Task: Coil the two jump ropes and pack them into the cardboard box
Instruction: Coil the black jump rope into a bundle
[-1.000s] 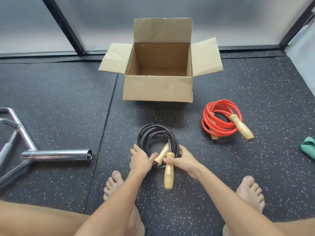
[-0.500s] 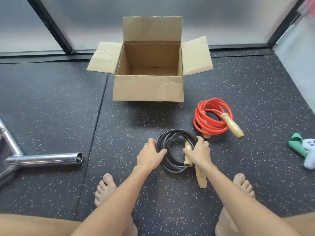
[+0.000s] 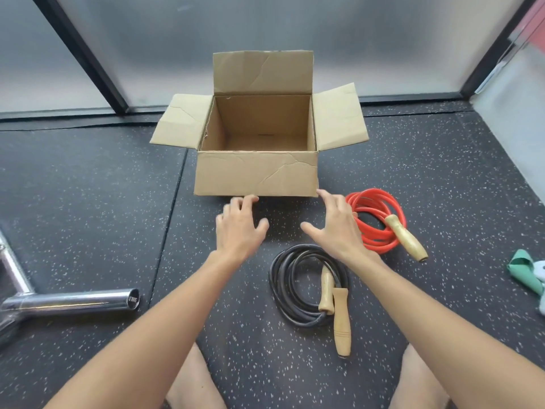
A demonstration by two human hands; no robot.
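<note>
Neither grip holds anything: the left hand and right hand hover open, fingers spread, just short of the front wall of the open brown cardboard box, which is empty. Nearer than the box, below the right hand, the coiled black rubber jump rope lies on the speckled black floor mat, its two pale wooden handles trailing toward the person. Right of the box's front corner sits the coiled orange-red jump rope, wooden handle on top. Both coils look light, limp and springy; I judge they would be best pinched across all loops together with the handles.
</note>
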